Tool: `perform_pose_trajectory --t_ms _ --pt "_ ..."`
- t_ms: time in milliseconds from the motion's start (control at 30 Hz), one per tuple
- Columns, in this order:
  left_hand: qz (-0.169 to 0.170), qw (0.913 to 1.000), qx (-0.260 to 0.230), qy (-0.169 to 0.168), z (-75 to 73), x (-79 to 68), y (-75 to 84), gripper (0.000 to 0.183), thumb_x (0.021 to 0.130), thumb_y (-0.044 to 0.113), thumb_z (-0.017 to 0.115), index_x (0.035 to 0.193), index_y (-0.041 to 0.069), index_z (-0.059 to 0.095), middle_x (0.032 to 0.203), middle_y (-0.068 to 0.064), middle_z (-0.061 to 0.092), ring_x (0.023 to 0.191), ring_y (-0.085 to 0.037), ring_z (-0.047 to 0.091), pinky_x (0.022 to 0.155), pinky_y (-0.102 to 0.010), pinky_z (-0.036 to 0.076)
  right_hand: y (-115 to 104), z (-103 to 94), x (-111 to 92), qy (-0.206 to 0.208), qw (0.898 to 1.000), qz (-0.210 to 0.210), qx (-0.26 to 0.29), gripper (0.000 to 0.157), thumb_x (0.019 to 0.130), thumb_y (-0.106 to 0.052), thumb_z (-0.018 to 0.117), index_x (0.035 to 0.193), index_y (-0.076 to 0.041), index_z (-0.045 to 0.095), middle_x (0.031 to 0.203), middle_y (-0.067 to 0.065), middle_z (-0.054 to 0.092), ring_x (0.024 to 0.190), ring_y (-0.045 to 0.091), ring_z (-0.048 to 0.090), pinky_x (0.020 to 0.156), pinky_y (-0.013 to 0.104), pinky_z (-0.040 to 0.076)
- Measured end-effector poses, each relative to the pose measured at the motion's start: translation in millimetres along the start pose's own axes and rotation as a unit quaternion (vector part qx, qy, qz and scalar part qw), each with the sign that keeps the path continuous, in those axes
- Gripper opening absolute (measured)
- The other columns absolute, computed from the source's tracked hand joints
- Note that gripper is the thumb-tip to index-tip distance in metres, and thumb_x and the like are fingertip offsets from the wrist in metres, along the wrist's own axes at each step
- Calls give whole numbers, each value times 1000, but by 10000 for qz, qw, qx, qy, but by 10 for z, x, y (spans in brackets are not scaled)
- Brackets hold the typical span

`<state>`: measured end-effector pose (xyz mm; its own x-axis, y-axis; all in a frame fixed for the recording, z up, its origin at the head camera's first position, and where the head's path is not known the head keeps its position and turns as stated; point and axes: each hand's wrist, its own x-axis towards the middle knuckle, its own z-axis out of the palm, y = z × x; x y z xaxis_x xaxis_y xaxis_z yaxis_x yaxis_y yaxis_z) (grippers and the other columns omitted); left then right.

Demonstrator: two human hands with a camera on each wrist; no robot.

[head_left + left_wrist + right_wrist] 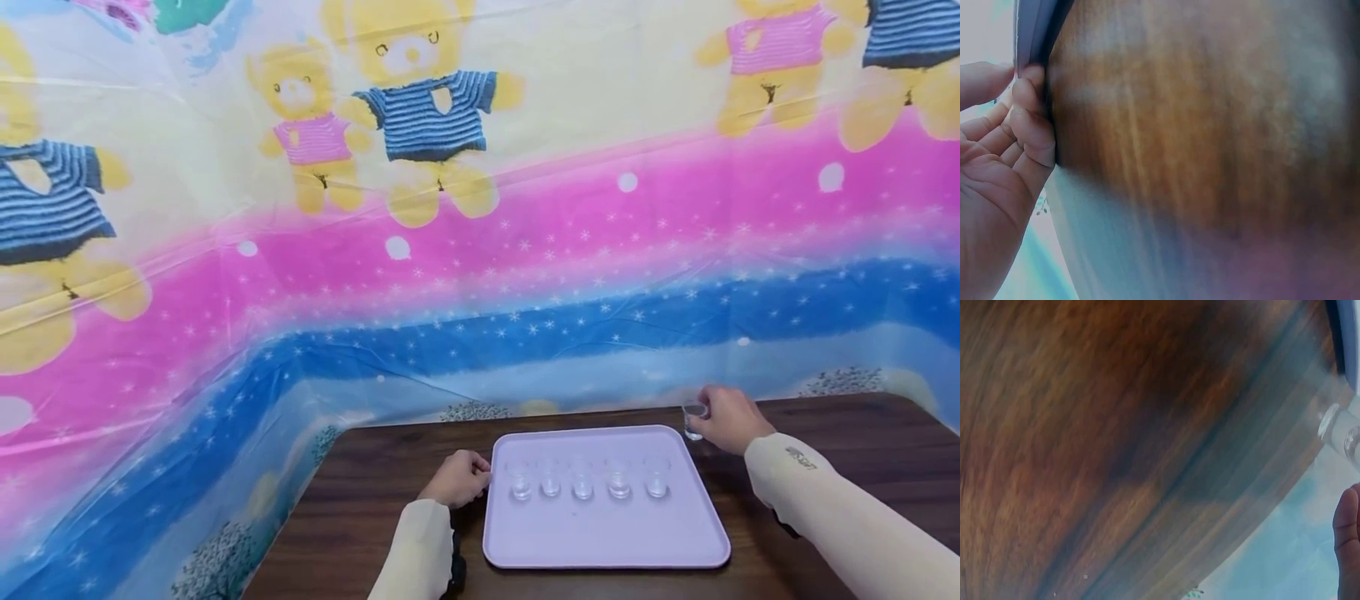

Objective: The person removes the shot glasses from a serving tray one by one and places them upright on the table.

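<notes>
A pale lilac tray (600,537) lies on the dark wooden table, with several small clear glasses (582,483) standing in a row across it. At the tray's left edge, my left hand (456,478) pinches the rim; in the left wrist view its thumb (985,84) lies against one side of the rim and curled fingers against the other. My right hand (731,419) holds another small clear glass (694,423) just beyond the tray's far right corner. That glass (1342,432) is partly cut off at the right side of the right wrist view.
The wooden table (847,467) extends on both sides of the tray. Behind and to the left of it hangs a cloth (525,333) printed with bears and pink and blue bands.
</notes>
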<state>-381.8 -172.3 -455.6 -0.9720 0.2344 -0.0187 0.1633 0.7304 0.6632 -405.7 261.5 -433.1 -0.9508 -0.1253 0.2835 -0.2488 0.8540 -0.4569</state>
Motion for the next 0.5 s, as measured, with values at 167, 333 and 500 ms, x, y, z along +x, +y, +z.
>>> perform_pose_trajectory --t_ms 167,333,500 --pt "44 10000 -19 -12 -3 25 22 8 90 7 61 92 0 62 69 -4 58 59 -16 55 54 -30 46 -8 2 1 99 9999 94 19 37 82 -13 69 104 14 55 79 14 61 64 21 58 57 40 49" --pt "42 10000 8 -9 -15 18 28 7 90 7 61 92 0 62 70 -4 58 61 -16 55 55 -30 46 -21 8 -9 111 9999 102 56 37 81 -13 68 104 14 55 79 13 61 63 20 57 56 39 48" --pt "38 10000 48 -26 -21 2 17 7 90 7 61 92 1 62 70 -3 58 61 -16 55 56 -30 46 0 28 -19 247 9996 -79 -110 49 79 -17 72 113 14 54 88 17 58 71 23 58 61 42 49"
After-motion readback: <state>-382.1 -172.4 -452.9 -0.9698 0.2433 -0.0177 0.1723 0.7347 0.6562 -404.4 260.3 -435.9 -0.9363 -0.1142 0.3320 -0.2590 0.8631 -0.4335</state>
